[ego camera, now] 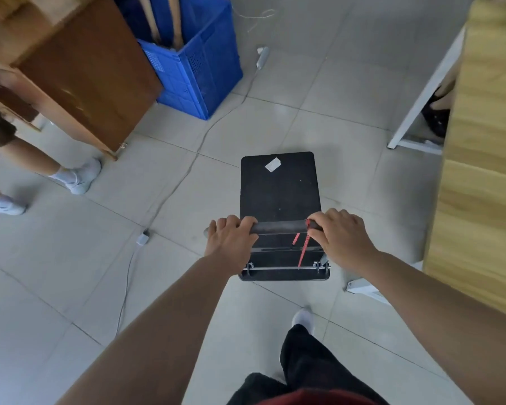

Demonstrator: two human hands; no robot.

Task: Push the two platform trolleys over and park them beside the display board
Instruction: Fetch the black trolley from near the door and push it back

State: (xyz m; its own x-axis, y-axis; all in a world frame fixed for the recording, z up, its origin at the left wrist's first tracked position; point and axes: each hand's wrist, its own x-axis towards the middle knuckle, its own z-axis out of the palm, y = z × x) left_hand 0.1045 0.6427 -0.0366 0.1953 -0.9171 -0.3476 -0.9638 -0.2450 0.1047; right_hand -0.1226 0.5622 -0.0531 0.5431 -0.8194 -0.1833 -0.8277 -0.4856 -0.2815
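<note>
A black platform trolley stands on the grey tiled floor in front of me, with a white label near its far end. Its dark padded handle bar runs across at my hands, and red cords hang from it. My left hand is wrapped around the left end of the bar. My right hand grips the right end. Only one trolley is in view, and no display board shows.
A brown wooden cabinet and a blue plastic crate stand ahead on the left. A cable with a power strip crosses the floor. Another person's legs are at left. A wooden table with white legs lines the right.
</note>
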